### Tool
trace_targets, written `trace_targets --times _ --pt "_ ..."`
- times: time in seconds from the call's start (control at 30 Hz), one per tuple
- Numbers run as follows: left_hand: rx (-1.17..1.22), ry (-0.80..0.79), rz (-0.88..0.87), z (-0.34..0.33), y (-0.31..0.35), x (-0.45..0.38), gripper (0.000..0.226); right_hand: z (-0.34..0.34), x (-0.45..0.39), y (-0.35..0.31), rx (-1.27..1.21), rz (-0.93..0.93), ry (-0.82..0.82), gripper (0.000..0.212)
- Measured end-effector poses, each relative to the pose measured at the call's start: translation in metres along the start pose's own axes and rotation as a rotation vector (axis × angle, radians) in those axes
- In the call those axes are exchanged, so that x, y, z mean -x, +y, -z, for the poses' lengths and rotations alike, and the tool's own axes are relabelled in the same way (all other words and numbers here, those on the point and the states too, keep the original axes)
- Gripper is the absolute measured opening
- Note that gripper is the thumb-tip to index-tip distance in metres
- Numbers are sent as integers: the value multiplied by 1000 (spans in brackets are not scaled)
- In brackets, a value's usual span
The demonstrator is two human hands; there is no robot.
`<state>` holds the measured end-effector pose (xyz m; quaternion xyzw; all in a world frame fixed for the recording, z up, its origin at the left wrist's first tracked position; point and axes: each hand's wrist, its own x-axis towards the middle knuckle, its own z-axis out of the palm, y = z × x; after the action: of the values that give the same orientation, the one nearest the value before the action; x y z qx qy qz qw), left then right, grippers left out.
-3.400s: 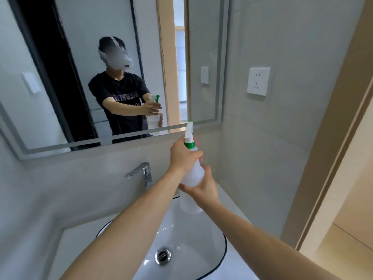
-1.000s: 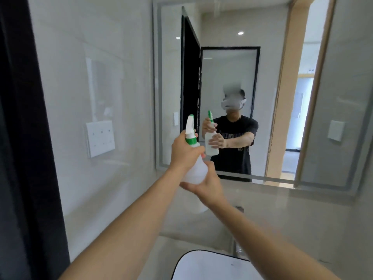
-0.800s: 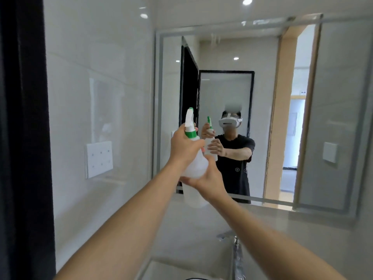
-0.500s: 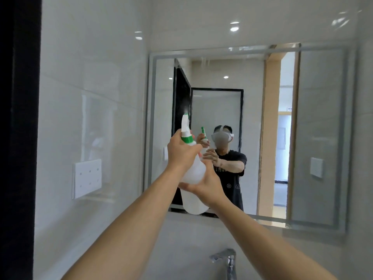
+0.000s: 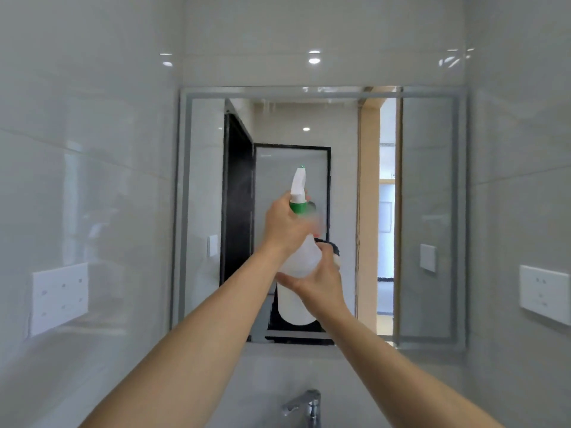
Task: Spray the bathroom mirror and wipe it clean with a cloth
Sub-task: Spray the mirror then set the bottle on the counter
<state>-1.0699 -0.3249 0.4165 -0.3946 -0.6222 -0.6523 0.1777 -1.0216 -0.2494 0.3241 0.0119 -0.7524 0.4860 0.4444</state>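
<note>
A rectangular wall mirror [image 5: 426, 196] with a grey frame fills the middle of the head view. In front of it I hold up a white spray bottle [image 5: 297, 261] with a green collar and a white nozzle pointing at the glass. My left hand [image 5: 285, 225] grips the bottle's neck at the trigger. My right hand [image 5: 319, 281] cups the bottle's body from below. A faint mist hangs left of the nozzle. No cloth is in view.
A chrome tap [image 5: 304, 407] pokes up at the bottom edge under the mirror. A white socket plate [image 5: 543, 293] sits on the right tiled wall, and its reflection shows on the glossy left wall [image 5: 58, 299]. Both walls stand close on either side.
The view has swung from the left wall to face the mirror squarely. Both hands have kept hold of the bottle and raised it in front of the glass centre. Faint mist now shows by the nozzle.
</note>
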Motion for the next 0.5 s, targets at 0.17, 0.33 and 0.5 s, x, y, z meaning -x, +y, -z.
trace_targets --times 0.17,0.33,0.5 --pt "51 -110 17 -51 10 6 47 47 1 12 61 -41 85 86" --pt "51 -155 38 -96 1 23 35 89 16 36 135 -120 111 79" --pt "55 -116 37 -128 -7 48 34 121 31 60 215 -186 104 82"
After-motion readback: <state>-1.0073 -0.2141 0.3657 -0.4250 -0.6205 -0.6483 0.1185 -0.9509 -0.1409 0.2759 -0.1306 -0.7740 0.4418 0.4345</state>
